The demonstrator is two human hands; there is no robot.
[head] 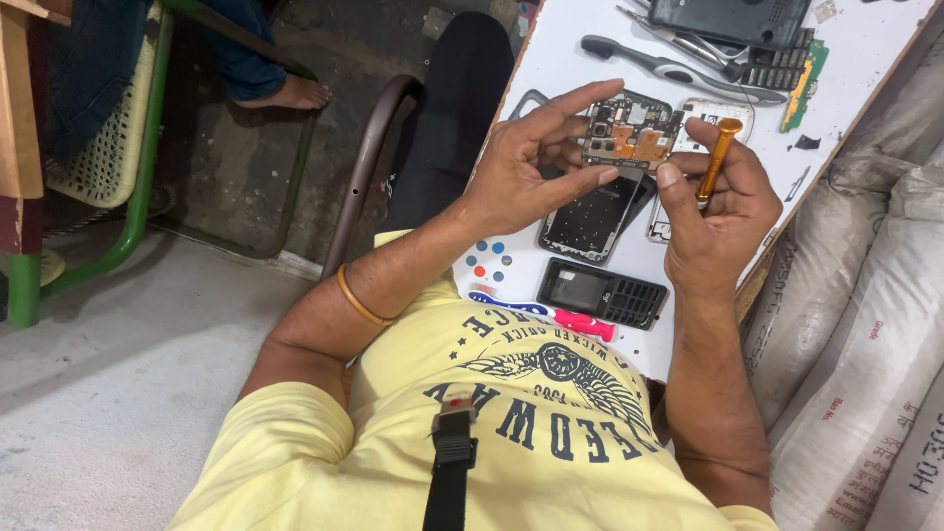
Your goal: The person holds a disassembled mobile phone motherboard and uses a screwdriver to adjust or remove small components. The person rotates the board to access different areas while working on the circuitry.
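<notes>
Nearest me on the white surface [865, 59], a small keypad phone [602, 293] lies shut, untouched. Above it, opened smartphone [605, 187]: back already off, circuit board [631, 133] bare, held over the surface's near half. Left hand [526, 162] grip clamped on its frame, thumb and fingers on either side. Right hand [713, 206] grip closed round an orange screwdriver [716, 157], tip down, not on a screw. Board not yet lifted out, I judge. Farther: tweezers [678, 41], loose green board [804, 84].

One head-worn camera looks steeply down, close over the person's chest, onto the white tabletop [865, 59] ahead.
</notes>
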